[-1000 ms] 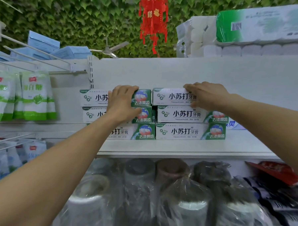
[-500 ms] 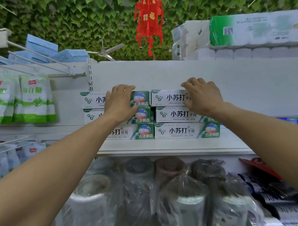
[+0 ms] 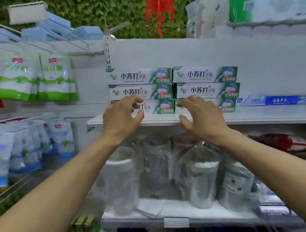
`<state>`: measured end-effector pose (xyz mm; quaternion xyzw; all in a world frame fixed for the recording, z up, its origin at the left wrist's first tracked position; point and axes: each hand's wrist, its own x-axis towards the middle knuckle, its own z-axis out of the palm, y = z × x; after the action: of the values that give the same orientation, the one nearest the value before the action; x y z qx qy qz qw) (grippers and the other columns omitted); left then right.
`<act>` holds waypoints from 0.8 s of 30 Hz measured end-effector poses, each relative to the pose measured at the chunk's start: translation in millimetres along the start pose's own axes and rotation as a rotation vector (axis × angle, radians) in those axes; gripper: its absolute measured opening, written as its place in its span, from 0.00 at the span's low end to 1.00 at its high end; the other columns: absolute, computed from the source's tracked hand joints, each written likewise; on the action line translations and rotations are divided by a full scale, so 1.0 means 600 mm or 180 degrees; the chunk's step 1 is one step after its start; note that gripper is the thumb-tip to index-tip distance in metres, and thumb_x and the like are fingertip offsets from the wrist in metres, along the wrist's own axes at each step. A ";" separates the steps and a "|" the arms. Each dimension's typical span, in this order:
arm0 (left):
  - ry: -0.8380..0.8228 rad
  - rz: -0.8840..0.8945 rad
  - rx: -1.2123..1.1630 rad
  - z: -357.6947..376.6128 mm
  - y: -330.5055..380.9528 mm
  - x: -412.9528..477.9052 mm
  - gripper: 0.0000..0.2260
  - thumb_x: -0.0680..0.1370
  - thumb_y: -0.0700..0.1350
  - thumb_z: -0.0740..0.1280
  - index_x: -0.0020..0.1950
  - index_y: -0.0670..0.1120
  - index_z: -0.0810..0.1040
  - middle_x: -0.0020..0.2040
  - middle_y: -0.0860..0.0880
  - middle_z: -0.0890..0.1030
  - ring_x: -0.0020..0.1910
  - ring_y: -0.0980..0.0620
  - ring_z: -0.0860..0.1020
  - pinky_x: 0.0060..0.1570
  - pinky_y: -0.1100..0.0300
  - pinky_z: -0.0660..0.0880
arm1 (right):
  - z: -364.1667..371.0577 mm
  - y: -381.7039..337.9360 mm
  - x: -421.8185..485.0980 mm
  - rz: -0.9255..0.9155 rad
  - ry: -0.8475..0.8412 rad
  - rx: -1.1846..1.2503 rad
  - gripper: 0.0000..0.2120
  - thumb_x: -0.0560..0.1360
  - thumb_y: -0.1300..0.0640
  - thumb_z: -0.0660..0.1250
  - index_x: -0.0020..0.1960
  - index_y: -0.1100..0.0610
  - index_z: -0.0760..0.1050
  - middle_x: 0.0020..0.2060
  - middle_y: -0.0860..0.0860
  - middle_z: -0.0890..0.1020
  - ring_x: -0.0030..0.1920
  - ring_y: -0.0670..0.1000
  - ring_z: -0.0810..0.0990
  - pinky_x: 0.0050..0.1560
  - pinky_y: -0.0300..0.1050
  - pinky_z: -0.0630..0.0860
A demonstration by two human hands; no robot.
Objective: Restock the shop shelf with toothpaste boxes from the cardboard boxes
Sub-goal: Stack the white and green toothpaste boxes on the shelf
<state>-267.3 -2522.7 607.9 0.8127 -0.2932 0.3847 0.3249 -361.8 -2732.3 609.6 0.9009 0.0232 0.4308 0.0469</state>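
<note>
So we've six toothpaste boxes (image 3: 141,92) stacked on the shelf (image 3: 255,119); left hand (image 3: 121,119) & right hand (image 3: 201,122) fingers (image 3: 188,102) slack, empty; prob. more to fetch.

The stacked toothpaste boxes (image 3: 204,75) each read 小苏打 牙膏; the blue box (image 3: 280,100) beside them reads 云南本草.

Open room lies above the two stacks of toothpaste boxes (image 3: 141,77), up the bare white back panel (image 3: 187,52). To the right, blue boxes (image 3: 280,100) block the shelf (image 3: 265,113); on the left, hanging bags (image 3: 39,76) crowd in.
</note>
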 end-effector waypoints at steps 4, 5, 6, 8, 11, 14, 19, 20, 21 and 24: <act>-0.0133 -0.0094 -0.0188 -0.028 -0.049 -0.089 0.10 0.74 0.49 0.66 0.55 0.56 0.78 0.43 0.59 0.80 0.44 0.56 0.79 0.50 0.51 0.77 | 0.028 -0.086 -0.060 0.0052 -0.0136 0.0172 0.17 0.74 0.53 0.65 0.63 0.54 0.74 0.54 0.53 0.79 0.55 0.58 0.77 0.50 0.53 0.71; -0.0177 -0.0119 -0.0234 -0.033 -0.063 -0.115 0.10 0.73 0.50 0.66 0.54 0.57 0.78 0.43 0.59 0.80 0.44 0.57 0.79 0.50 0.52 0.77 | 0.038 -0.108 -0.079 0.0040 -0.0173 0.0243 0.17 0.74 0.53 0.65 0.62 0.54 0.75 0.53 0.53 0.80 0.54 0.58 0.78 0.50 0.53 0.72; -0.0249 -0.0145 -0.0280 -0.037 -0.078 -0.143 0.11 0.73 0.50 0.65 0.54 0.56 0.78 0.42 0.59 0.80 0.44 0.56 0.79 0.49 0.52 0.78 | 0.049 -0.131 -0.100 0.0040 -0.0228 0.0323 0.17 0.74 0.53 0.65 0.61 0.54 0.75 0.53 0.53 0.80 0.54 0.58 0.78 0.49 0.53 0.74; -0.0496 -0.0236 -0.0394 -0.040 -0.107 -0.202 0.12 0.73 0.49 0.65 0.56 0.54 0.79 0.43 0.58 0.81 0.44 0.56 0.80 0.48 0.52 0.78 | 0.074 -0.176 -0.147 0.0128 -0.0475 0.0483 0.16 0.74 0.53 0.64 0.61 0.53 0.75 0.53 0.51 0.80 0.54 0.56 0.78 0.47 0.53 0.75; -0.0945 -0.0495 -0.0640 -0.037 -0.149 -0.291 0.10 0.74 0.45 0.68 0.55 0.51 0.80 0.42 0.55 0.81 0.42 0.55 0.79 0.48 0.53 0.78 | 0.116 -0.237 -0.220 0.0313 -0.0976 0.0719 0.15 0.76 0.52 0.62 0.62 0.50 0.74 0.56 0.49 0.78 0.56 0.54 0.78 0.47 0.51 0.76; -0.1330 -0.0927 -0.0802 -0.027 -0.195 -0.381 0.09 0.74 0.40 0.69 0.53 0.49 0.81 0.41 0.52 0.82 0.40 0.53 0.79 0.47 0.58 0.77 | 0.165 -0.283 -0.287 0.0522 -0.1506 0.0979 0.14 0.76 0.51 0.62 0.62 0.50 0.74 0.57 0.48 0.78 0.56 0.54 0.78 0.49 0.49 0.74; -0.2045 -0.1904 -0.0972 -0.014 -0.281 -0.563 0.07 0.76 0.41 0.69 0.51 0.52 0.79 0.40 0.53 0.80 0.38 0.58 0.76 0.42 0.65 0.73 | 0.248 -0.347 -0.391 0.0837 -0.2396 0.1193 0.12 0.76 0.52 0.61 0.59 0.47 0.75 0.57 0.47 0.79 0.56 0.52 0.78 0.48 0.48 0.75; -0.2219 -0.2085 -0.0952 -0.010 -0.301 -0.600 0.07 0.76 0.42 0.69 0.51 0.53 0.79 0.41 0.53 0.80 0.38 0.58 0.76 0.43 0.62 0.74 | 0.265 -0.358 -0.412 0.0889 -0.2575 0.1244 0.12 0.76 0.52 0.61 0.58 0.47 0.76 0.56 0.47 0.80 0.55 0.52 0.78 0.48 0.48 0.75; -0.2398 -0.2196 -0.0910 -0.005 -0.318 -0.637 0.07 0.76 0.43 0.69 0.51 0.54 0.78 0.41 0.53 0.81 0.38 0.57 0.77 0.44 0.59 0.76 | 0.286 -0.370 -0.435 0.0916 -0.2791 0.1272 0.11 0.76 0.52 0.61 0.57 0.48 0.76 0.54 0.47 0.80 0.54 0.52 0.78 0.47 0.47 0.75; -0.2856 -0.2578 -0.0744 0.015 -0.358 -0.737 0.06 0.76 0.44 0.67 0.51 0.54 0.77 0.41 0.53 0.81 0.39 0.55 0.79 0.45 0.58 0.75 | 0.352 -0.402 -0.505 0.1015 -0.3413 0.1367 0.08 0.75 0.53 0.61 0.53 0.50 0.75 0.50 0.48 0.80 0.51 0.53 0.79 0.42 0.44 0.71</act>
<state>-342.3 -2296.7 177.8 0.9012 -0.1097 -0.1834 0.3771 -388.3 -2530.9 217.9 0.9743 -0.0527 -0.0965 -0.1964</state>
